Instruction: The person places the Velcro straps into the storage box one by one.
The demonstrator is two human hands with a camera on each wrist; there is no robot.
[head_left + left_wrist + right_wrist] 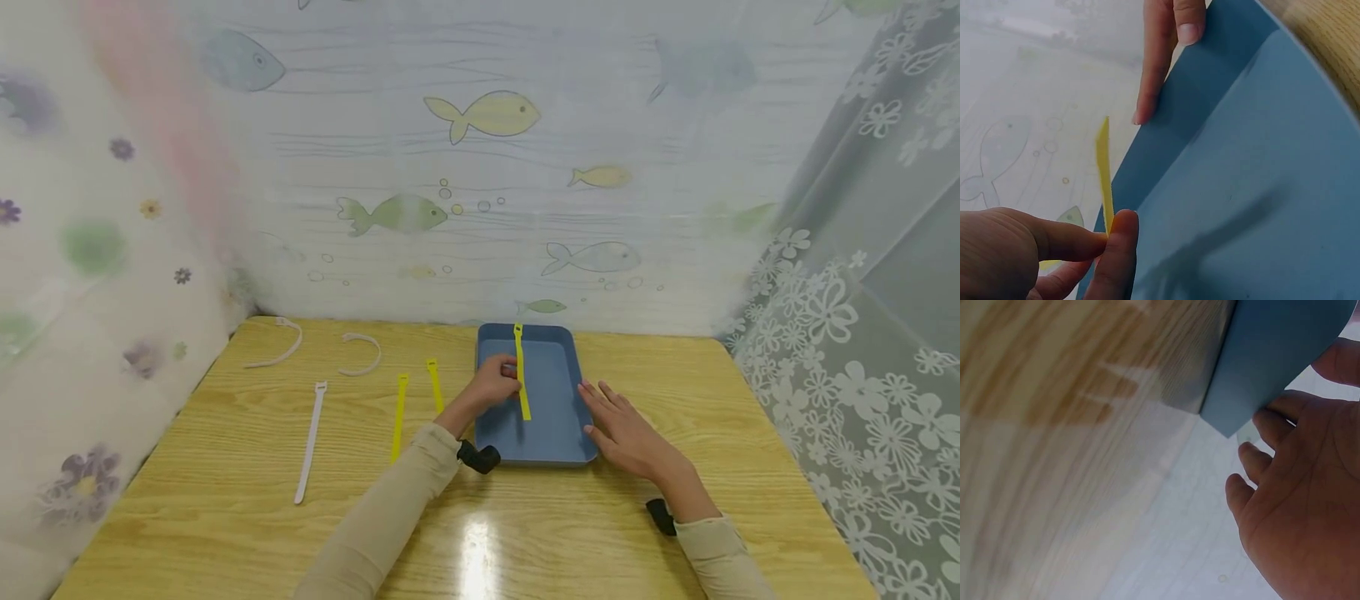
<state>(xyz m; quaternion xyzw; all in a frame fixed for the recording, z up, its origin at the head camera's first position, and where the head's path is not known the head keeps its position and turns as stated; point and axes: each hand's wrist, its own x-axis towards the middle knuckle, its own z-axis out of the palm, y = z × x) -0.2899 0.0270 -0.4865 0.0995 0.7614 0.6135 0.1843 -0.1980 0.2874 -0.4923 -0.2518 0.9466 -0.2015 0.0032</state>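
Note:
My left hand [493,383] pinches a yellow cable tie [522,379] between thumb and fingertips, over the blue tray [551,417]. In the left wrist view the strap [1104,169] stands up from the pinch, and a shadow falls across the tray floor. The right hand [626,429] lies along the tray's right side, its fingers fairly straight and touching the rim. In the right wrist view its fingertips meet the tray's outer wall [1266,362].
Left of the tray lie two more yellow ties [400,417], one partly behind the left forearm. Farther left are a straight white tie [310,442] and two curved white ties [375,354]. A fish-patterned curtain [480,208] hangs behind the wooden table [570,533].

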